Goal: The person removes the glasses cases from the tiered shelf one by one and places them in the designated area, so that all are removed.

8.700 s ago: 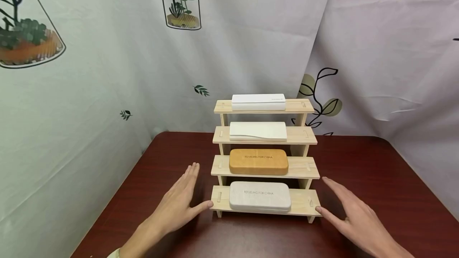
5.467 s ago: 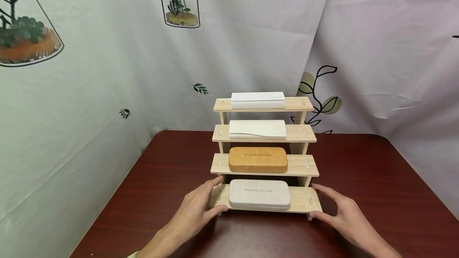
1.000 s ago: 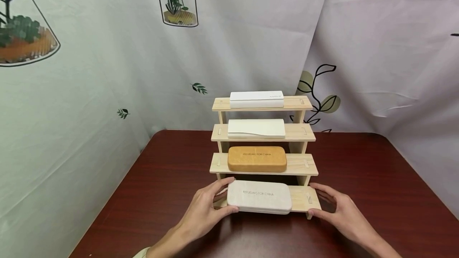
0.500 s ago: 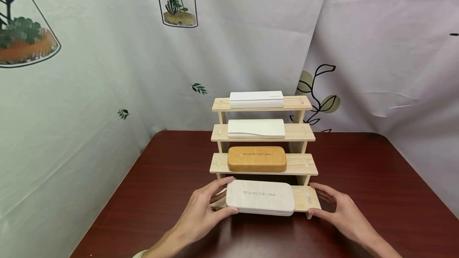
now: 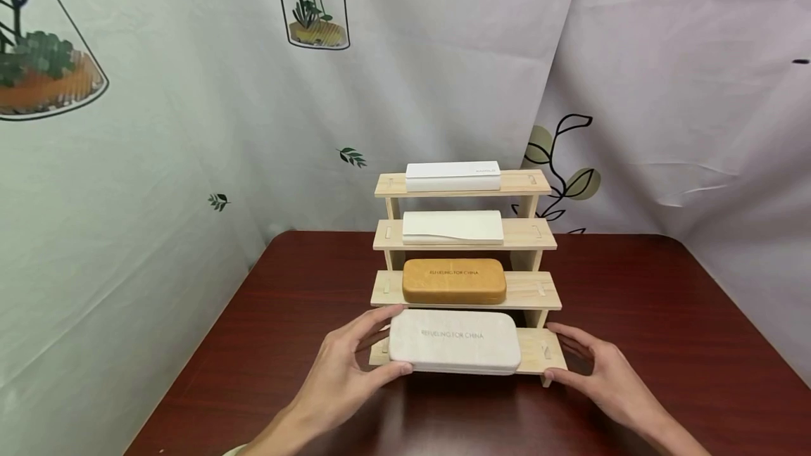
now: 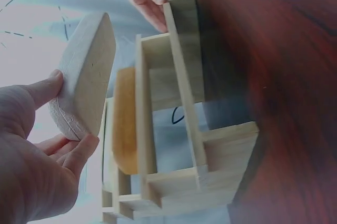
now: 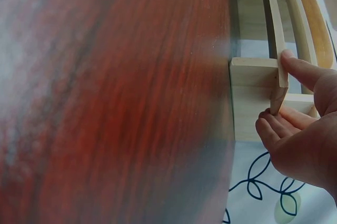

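A pale wooden four-step rack [image 5: 538, 294] stands on a dark red table [image 5: 266, 343]. My left hand [image 5: 384, 342] pinches the left end of a grey case [image 5: 454, 341] between thumb and fingers and holds it slightly above the bottom step. In the left wrist view the grey case [image 6: 87, 76] is clear of the rack [image 6: 181, 103], between my thumb and fingertips [image 6: 81, 147]. My right hand [image 5: 561, 355] grips the right end of the bottom step, thumb in front. In the right wrist view the thumb [image 7: 300, 68] presses the step's edge [image 7: 278, 34], with the fingers curled beneath.
A tan case [image 5: 454, 281] lies on the second step, a cream case [image 5: 453, 226] on the third, a white box [image 5: 453, 176] on top. Printed fabric hangs behind and to the left [image 5: 158, 160]. The table's left edge [image 5: 190, 371] runs close to the fabric.
The grey case has come up off the bottom step and shifted left and toward me in my left hand. My right hand has stayed on the step's right end.
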`<state>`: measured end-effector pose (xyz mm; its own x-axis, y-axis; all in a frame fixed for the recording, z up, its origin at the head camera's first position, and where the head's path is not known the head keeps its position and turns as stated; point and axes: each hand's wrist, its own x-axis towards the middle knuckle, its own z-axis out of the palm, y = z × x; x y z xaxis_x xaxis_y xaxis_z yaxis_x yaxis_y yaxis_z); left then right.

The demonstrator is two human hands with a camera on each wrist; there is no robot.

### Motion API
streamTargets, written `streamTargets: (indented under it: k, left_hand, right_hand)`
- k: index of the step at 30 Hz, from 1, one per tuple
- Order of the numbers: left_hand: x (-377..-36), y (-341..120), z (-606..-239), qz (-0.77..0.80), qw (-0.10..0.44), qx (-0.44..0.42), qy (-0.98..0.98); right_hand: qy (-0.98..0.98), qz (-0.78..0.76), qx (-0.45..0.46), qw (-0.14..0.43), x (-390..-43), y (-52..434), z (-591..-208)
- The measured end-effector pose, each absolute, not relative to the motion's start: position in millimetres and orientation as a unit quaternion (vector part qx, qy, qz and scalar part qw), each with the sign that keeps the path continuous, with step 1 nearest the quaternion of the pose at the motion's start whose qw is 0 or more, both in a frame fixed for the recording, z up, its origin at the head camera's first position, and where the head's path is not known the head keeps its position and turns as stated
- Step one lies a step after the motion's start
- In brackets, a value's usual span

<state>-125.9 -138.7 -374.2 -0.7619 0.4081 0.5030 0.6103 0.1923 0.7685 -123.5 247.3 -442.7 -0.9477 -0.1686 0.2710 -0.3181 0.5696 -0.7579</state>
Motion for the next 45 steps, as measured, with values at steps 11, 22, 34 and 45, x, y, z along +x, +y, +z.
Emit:
streamTargets:
  k: [11,22,34,45]
  left_hand:
    - [-124,-151,-351,-0.526,0.118,-0.327,-0.776]
    - [-131,-167,-337,-0.528,0.131,-0.307,-0.781]
    - [-141,-186,-329,-0.53,0.149,-0.267,-0.791]
    - [-149,-207,-326,-0.529,0.174,-0.234,-0.797]
  right_hand:
    - [-0.882,0.443,0.137,0.085,-123,247,-443]
    - [-0.886,0.437,0.13,0.081,-123,247,-440]
    - [-0.885,0.44,0.13,0.078,-124,248,-439]
    - [-0.889,0.435,0.124,0.075,-123,248,-440]
